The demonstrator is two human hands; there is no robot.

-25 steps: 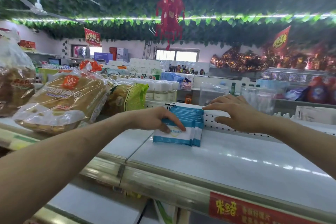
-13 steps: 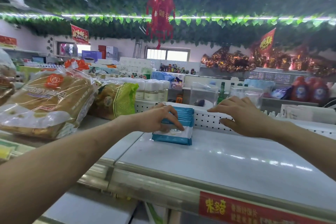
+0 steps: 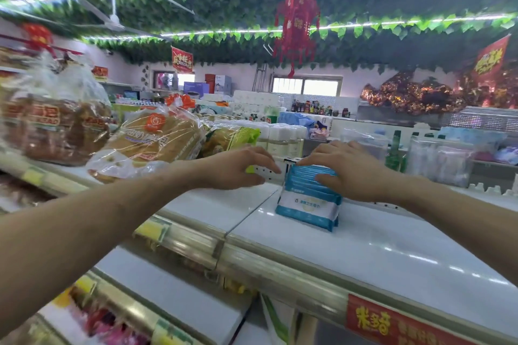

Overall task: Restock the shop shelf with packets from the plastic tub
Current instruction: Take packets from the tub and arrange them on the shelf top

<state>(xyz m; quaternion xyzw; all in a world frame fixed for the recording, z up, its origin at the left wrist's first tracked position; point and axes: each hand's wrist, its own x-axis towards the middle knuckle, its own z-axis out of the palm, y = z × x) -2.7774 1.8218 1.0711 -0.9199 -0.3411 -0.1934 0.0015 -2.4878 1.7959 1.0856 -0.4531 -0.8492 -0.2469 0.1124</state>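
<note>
Bread loaves (image 3: 151,145) in clear bags fill the shelf (image 3: 392,249) towards nine o'clock, so the bare white stretch to their right is the gap being filled. Next comes the left hand (image 3: 238,168), fingers loosely curled and empty, hovering just left of the packets (image 3: 308,199) without touching them, probably ready to catch any that tip that way. At centre, the blue-and-white packets stand on edge as one block, leaning back against the perforated rear rail (image 3: 269,173), which keeps them upright and facing the aisle. The right hand (image 3: 347,171) lies flat, fingers spread over their top edges, pressing down, apparently to square the row. Towards three o'clock the shelf is bare. No plastic tub is in view.
</note>
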